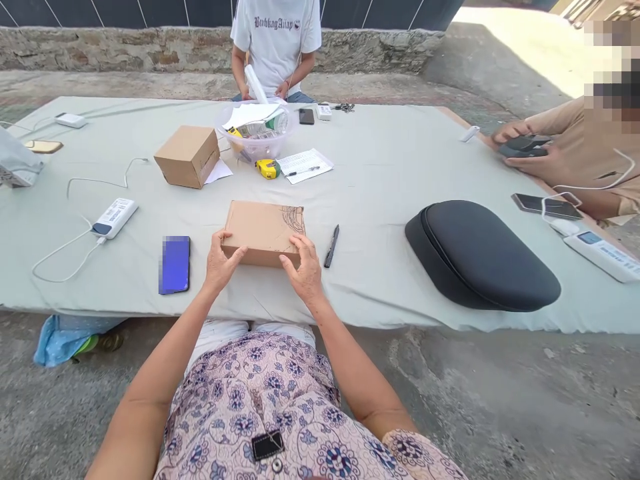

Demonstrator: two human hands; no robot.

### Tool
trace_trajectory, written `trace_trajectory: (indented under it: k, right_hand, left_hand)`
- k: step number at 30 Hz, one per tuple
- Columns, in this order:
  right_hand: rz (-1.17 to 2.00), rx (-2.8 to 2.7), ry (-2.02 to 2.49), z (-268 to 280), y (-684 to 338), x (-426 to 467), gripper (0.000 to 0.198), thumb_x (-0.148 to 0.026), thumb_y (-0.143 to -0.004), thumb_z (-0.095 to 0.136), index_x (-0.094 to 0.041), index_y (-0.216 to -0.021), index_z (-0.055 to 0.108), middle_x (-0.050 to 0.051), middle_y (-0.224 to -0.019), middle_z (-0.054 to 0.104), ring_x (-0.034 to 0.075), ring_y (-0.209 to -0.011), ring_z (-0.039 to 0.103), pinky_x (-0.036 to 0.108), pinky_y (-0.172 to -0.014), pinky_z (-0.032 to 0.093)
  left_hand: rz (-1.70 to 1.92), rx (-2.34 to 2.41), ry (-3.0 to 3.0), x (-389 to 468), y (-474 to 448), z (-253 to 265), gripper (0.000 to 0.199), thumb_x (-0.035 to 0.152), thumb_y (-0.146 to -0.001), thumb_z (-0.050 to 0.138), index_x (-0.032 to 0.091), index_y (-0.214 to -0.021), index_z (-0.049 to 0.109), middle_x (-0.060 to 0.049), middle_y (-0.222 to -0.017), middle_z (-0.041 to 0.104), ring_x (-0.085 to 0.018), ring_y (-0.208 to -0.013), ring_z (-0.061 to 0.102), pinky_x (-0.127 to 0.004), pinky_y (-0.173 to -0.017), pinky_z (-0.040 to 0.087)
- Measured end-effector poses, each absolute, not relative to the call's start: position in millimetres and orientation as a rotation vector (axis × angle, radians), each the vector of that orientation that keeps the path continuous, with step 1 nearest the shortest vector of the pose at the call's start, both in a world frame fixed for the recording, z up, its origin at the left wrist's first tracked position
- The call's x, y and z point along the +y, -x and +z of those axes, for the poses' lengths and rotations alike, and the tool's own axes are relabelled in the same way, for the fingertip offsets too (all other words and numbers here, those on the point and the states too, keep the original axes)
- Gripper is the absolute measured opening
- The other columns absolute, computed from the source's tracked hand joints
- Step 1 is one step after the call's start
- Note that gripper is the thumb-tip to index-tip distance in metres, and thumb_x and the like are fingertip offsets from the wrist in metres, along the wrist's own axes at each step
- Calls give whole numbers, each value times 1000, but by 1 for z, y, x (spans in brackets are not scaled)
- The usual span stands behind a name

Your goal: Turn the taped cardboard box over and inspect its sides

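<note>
A closed cardboard box (263, 227) lies flat on the cloth-covered table in front of me, with dark scribbled lines at its far right corner. My left hand (221, 260) grips its near left corner, thumb along the front face. Around the near right corner are the fingers of my right hand (304, 265), its thumb also at the front face. A black pen (331, 247) lies just right of the box. To the left is a phone (175, 265) with a blue screen.
A second cardboard box (187, 157), a plastic basket (267, 143) of items, a yellow tape measure (268, 169) and a written paper (306, 165) stand farther back. On the right is a black padded case (483, 257). A white power bank (115, 219) with cable lies left. Two people sit at the table.
</note>
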State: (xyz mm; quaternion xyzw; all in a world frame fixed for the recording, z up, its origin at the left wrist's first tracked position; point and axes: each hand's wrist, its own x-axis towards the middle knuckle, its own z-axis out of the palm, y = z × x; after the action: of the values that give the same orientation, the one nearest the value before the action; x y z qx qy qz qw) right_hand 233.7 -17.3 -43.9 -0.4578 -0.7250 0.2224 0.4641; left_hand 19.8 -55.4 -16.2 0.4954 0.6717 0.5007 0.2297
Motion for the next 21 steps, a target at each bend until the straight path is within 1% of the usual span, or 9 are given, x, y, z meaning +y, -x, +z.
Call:
trace_trajectory:
  k: [2,5,9,12,16,19,21]
  right_hand:
    - [489,-1770,1128,-46,-232,-16,43,-50,-93,56,-26,-129,58,13,-139,59,30,-134,53,53,-115,42]
    - [427,-1754,1131,-51,-230,-15,42,-53,-94,55,-25,-125,60,14,-136,61,30,-131,55,53,-110,45]
    - [453,-1768,1115,-55,-230,-14,43,-54,-95,54,-26,-126,60,13,-137,61,29,-131,55,53,-112,44]
    - [474,-1783,1094,-57,-232,-12,42,-50,-96,55,-27,-130,59,11,-139,60,28,-133,54,52,-114,44]
    - [471,-1832,1048,-59,-241,-10,36,-39,-98,53,-28,-132,59,9,-141,60,25,-134,55,46,-114,47]
    - [574,-1856,963,-58,-253,-9,34,-37,-99,50,-30,-130,62,6,-143,60,23,-137,53,45,-118,45]
    - [743,-1786,913,-57,-262,-5,36,-42,-99,49,-31,-132,60,6,-144,60,23,-138,53,45,-119,43]
  left_hand:
    - [1421,1842,-1328,-54,-22,-17,45,44,-79,69,25,-113,48,-7,-128,56,-25,-120,54,-35,-100,42]
    - [1467,1834,-1281,-55,-27,-22,44,46,-82,67,24,-115,47,-8,-129,55,-23,-120,54,-34,-100,42]
    - [1531,1810,-1262,-59,-32,-29,47,49,-84,65,24,-119,46,-9,-132,54,-23,-125,52,-34,-105,41]
    - [1539,1814,-1279,-60,-31,-31,50,52,-83,67,23,-119,47,-9,-131,54,-24,-124,53,-35,-105,41]
    - [1482,1820,-1343,-61,-24,-33,52,56,-83,67,24,-120,49,-9,-132,56,-23,-120,56,-35,-102,44]
    - [1465,1824,-1390,-62,-19,-35,51,54,-85,66,24,-122,49,-10,-136,55,-23,-121,55,-34,-99,45]
    - [1452,1832,-1396,-62,-16,-36,50,53,-84,66,24,-123,50,-10,-137,54,-23,-118,56,-33,-94,46]
